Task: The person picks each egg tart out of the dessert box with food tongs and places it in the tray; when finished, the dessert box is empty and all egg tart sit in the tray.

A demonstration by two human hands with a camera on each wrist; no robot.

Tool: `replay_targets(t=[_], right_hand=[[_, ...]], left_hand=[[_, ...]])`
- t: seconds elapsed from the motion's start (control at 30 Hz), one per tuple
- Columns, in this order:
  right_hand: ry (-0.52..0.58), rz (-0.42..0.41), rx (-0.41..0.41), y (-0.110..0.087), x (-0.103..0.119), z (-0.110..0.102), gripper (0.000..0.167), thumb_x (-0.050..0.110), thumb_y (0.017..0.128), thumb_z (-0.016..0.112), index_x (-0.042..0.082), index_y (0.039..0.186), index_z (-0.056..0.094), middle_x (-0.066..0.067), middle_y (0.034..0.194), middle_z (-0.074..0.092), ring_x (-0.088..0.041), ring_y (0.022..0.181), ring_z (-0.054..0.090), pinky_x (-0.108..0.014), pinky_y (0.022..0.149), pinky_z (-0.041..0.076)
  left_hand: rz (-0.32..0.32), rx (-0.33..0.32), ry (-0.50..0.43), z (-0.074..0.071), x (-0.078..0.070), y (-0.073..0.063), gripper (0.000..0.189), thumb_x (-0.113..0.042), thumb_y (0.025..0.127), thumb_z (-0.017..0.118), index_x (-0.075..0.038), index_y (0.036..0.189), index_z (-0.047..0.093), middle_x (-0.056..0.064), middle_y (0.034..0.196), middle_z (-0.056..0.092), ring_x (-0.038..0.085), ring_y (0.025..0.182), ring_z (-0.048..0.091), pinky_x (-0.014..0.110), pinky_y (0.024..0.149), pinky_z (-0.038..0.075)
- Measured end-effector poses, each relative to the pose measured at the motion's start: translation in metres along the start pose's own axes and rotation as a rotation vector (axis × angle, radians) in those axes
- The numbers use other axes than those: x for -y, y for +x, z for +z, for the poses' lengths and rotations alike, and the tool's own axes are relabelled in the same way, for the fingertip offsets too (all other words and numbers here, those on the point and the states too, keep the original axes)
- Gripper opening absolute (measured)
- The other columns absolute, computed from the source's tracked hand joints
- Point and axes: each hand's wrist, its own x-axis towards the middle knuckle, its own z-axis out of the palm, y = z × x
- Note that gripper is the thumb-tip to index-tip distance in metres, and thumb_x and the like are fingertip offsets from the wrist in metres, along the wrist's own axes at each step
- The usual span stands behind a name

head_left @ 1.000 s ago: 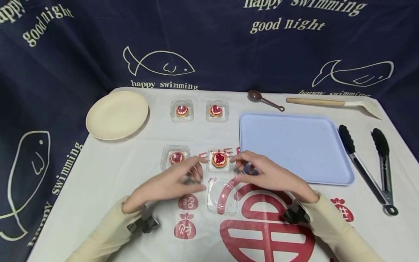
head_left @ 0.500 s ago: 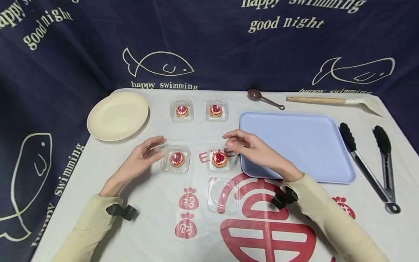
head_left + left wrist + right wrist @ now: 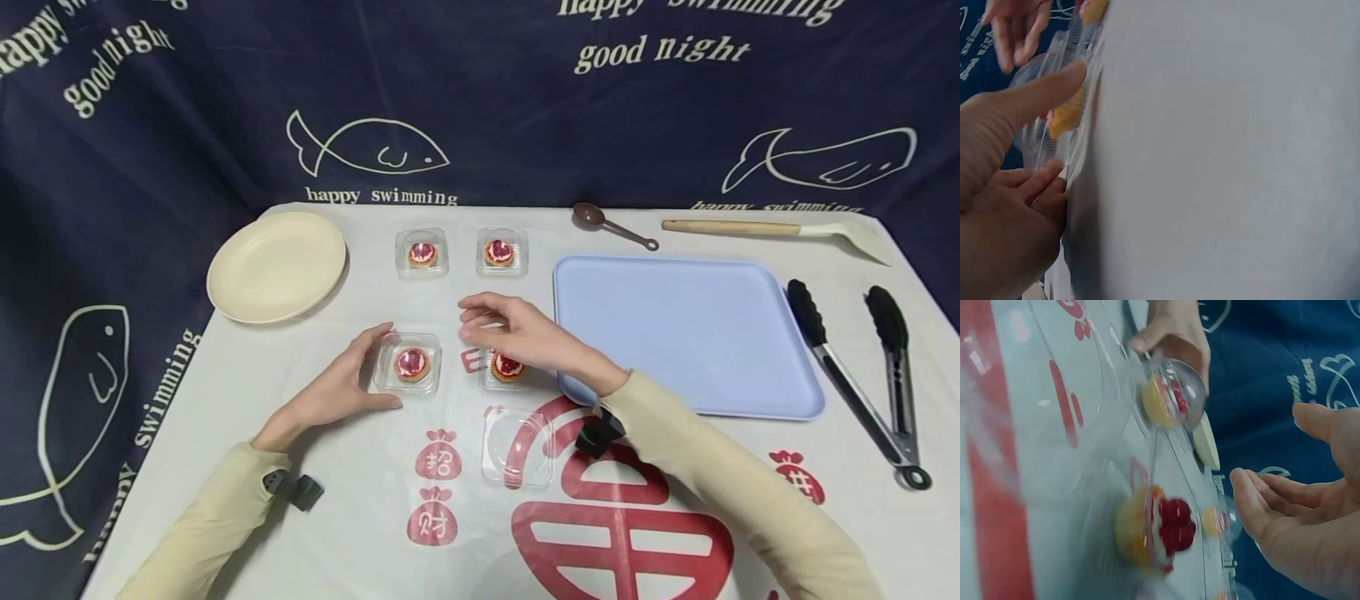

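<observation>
In the head view, a clear plastic box (image 3: 426, 342) with a domed lid encloses a red-topped tart (image 3: 412, 364). My left hand (image 3: 337, 387) stands at its left side, thumb along the near edge and fingers at the far left corner. Firm contact with the box (image 3: 1047, 147) cannot be told from the left wrist view. My right hand (image 3: 525, 333) hovers with loosely bent fingers over a second tart (image 3: 507, 367), partly covering it, and holds nothing. This heart-shaped red-topped tart (image 3: 1172, 528) sits in an uncovered clear base. The clear lid (image 3: 517, 446) lies in front of it.
Behind are two closed boxes, left (image 3: 422, 252) and right (image 3: 501, 252), each with a tart. A cream plate (image 3: 277, 267) stands far left. Right are a blue tray (image 3: 686, 333), black-tipped tongs (image 3: 858, 400), a brown spoon (image 3: 611, 225) and a wooden-handled spatula (image 3: 772, 229).
Both hands have moved away from around the uncovered tart. The left hand has gone left to the closed box; the right hand has risen away, then swung left above the uncovered tart.
</observation>
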Motion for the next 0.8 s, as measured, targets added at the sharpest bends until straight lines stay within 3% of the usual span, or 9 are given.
replay_targets(t=[0.1, 0.23, 0.37, 0.53, 0.8], right_hand=[[-0.087, -0.002, 0.032, 0.011, 0.003, 0.010, 0.058, 0.015, 0.093, 0.065, -0.009, 0.140, 0.043, -0.025, 0.134, 0.054, -0.031, 0.124, 0.054, -0.035, 0.104, 0.046], [-0.336, 0.015, 0.100, 0.024, 0.008, 0.022, 0.073, 0.026, 0.088, 0.073, -0.007, 0.144, 0.039, -0.022, 0.138, 0.052, -0.030, 0.128, 0.050, -0.039, 0.110, 0.040], [-0.494, 0.028, 0.190, 0.034, 0.009, 0.032, 0.084, 0.031, 0.083, 0.077, -0.010, 0.144, 0.036, -0.020, 0.135, 0.053, -0.027, 0.123, 0.051, -0.037, 0.107, 0.041], [-0.567, 0.028, 0.229, 0.041, 0.009, 0.040, 0.082, 0.031, 0.080, 0.081, -0.008, 0.141, 0.043, -0.016, 0.128, 0.055, -0.023, 0.112, 0.052, -0.033, 0.099, 0.045], [-0.571, 0.037, 0.223, 0.051, 0.006, 0.043, 0.071, 0.030, 0.074, 0.086, -0.003, 0.130, 0.056, -0.011, 0.114, 0.057, -0.020, 0.101, 0.052, -0.030, 0.089, 0.047]], left_hand=[[0.021, -0.011, 0.024, 0.002, 0.000, 0.002, 0.097, -0.008, 0.072, 0.085, 0.004, 0.148, 0.025, 0.028, 0.144, 0.036, 0.042, 0.137, 0.032, 0.056, 0.116, 0.021], [0.054, -0.015, 0.057, 0.004, 0.001, 0.004, 0.093, -0.007, 0.073, 0.084, 0.005, 0.146, 0.027, 0.028, 0.141, 0.038, 0.042, 0.134, 0.032, 0.057, 0.115, 0.021], [0.096, -0.012, 0.085, 0.005, 0.002, 0.004, 0.091, -0.005, 0.074, 0.083, 0.006, 0.145, 0.027, 0.026, 0.138, 0.040, 0.040, 0.132, 0.031, 0.056, 0.113, 0.023], [0.131, -0.008, 0.130, 0.007, 0.001, 0.006, 0.087, -0.004, 0.076, 0.080, 0.007, 0.144, 0.026, 0.025, 0.140, 0.039, 0.039, 0.131, 0.031, 0.055, 0.111, 0.024], [0.158, -0.001, 0.193, 0.005, 0.001, 0.006, 0.085, -0.005, 0.077, 0.080, 0.007, 0.143, 0.027, 0.024, 0.137, 0.044, 0.037, 0.125, 0.035, 0.055, 0.107, 0.026]])
